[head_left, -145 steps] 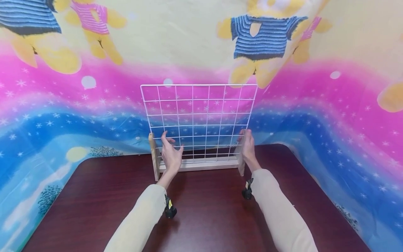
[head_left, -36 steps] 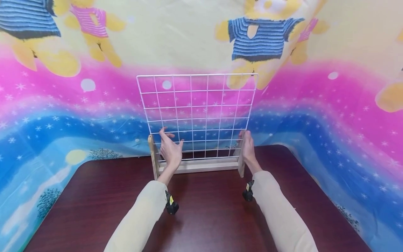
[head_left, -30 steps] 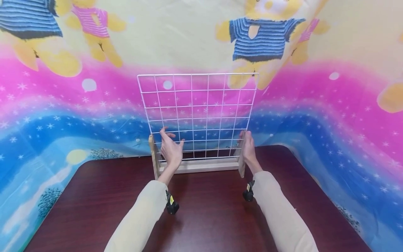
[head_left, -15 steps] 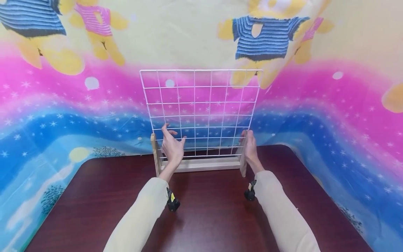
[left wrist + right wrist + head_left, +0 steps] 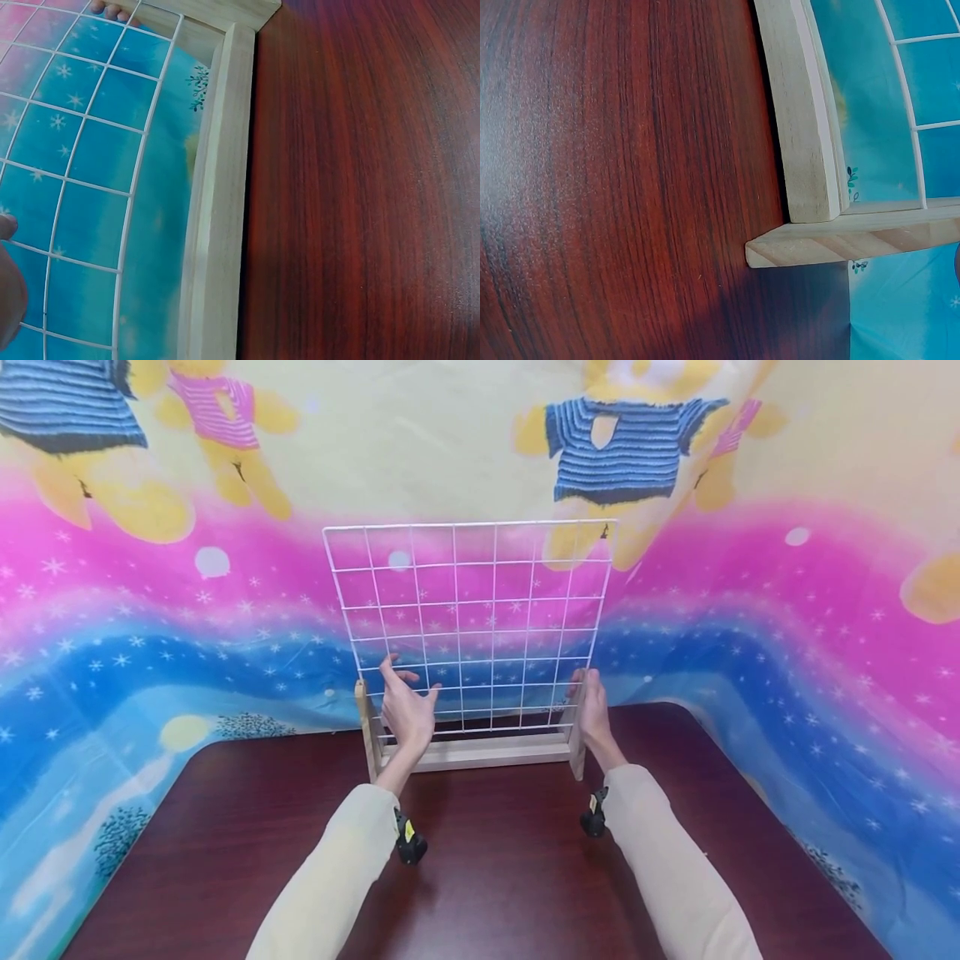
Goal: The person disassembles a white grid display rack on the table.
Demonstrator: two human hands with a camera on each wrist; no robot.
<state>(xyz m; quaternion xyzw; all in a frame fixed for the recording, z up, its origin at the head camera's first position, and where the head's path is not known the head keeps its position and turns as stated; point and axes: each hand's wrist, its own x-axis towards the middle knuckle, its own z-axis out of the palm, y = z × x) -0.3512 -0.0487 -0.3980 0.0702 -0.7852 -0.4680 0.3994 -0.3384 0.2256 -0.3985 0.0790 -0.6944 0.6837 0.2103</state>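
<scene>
A white wire grid panel stands between two wooden side posts joined by a pale base bar. My left hand is in front of the panel beside the left post, thumb apart and fingers loosely curved, overlapping the wires. Its thumb shows at the left wrist view's edge. On the other side, my right hand grips the right post from outside, fingertips behind it. A gap shows between panel and base bar in both wrist views.
The stand rests on a dark red-brown wooden table near its back edge. Behind hangs a printed cloth with bears and snowflakes. Black wrist cameras are strapped under both pale sleeves.
The grid panel's top edge has risen and looks wider, while its lower edge is farther from the base bar. Both hands keep nearly the same places; the left has shifted slightly up.
</scene>
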